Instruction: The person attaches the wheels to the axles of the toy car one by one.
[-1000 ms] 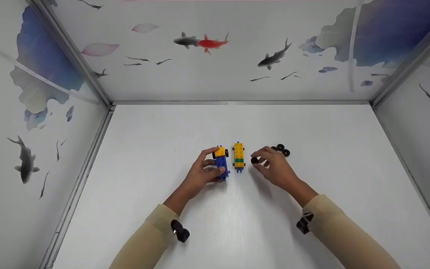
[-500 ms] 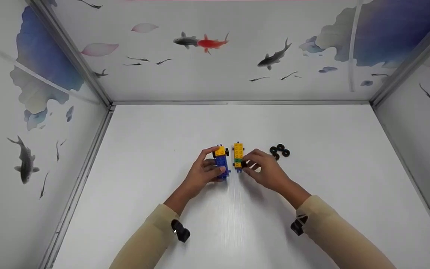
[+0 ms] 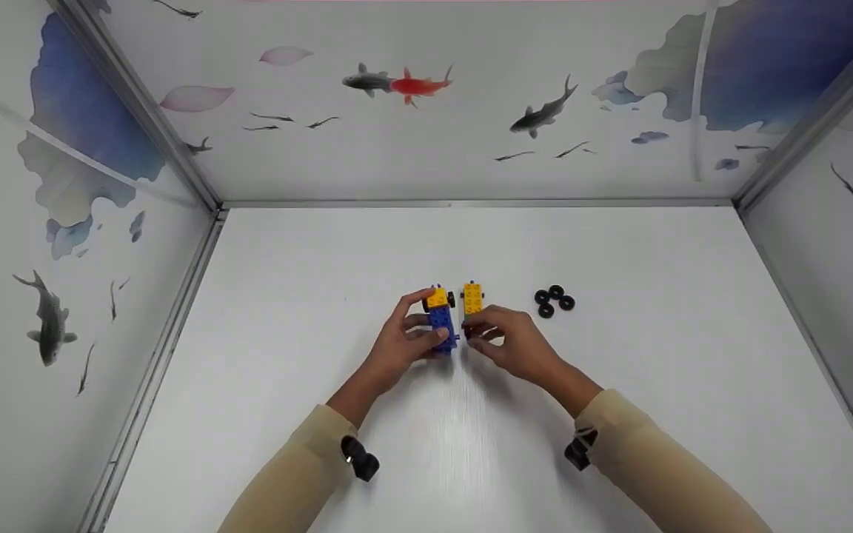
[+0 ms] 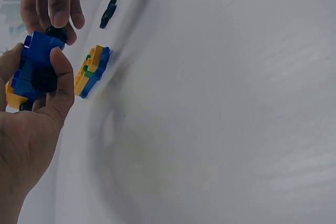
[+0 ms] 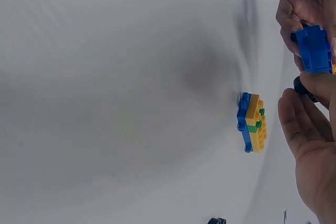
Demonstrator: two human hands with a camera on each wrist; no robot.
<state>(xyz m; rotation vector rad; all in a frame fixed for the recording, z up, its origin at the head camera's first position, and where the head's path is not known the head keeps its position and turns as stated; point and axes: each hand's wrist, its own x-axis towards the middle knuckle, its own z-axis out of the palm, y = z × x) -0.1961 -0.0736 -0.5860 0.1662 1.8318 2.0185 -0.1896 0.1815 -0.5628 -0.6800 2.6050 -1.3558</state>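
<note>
Currently gripping a toy block vehicle in one hand, pinching a black wheel in the other

Holds the toy block vehicle (image 3: 439, 317), yellow at the far end and blue along the rest, in the left hand (image 3: 398, 339), with thumb pressed on the blue part and index fingertip set against the yellow block. Holds it up above the white table (image 3: 323, 255), near the middle, yellow end pointing away from the body. Shows black wheels fitted on both sides at the yellow end, and a small blue peg jutting from the right side near the close end.

Pinches a black wheel (image 4: 56, 33) between thumb and fingers of the right hand (image 3: 514, 342), right beside the near blue end of the vehicle. Cannot tell whether seated on a peg or merely held close to it, being partly hidden by fingers in every view.

Has a second block piece (image 3: 473, 296) lying on the table just right of the held vehicle, yellow with a green band over a blue base, partly covered by the right hand from above. Has four loose black wheels (image 3: 566, 303) clustered farther right. Wears beige sleeves (image 3: 286, 474), with a dark device (image 3: 360, 460) strapped at each wrist. Faces a pale wall (image 3: 463, 163) painted with fish.
</note>
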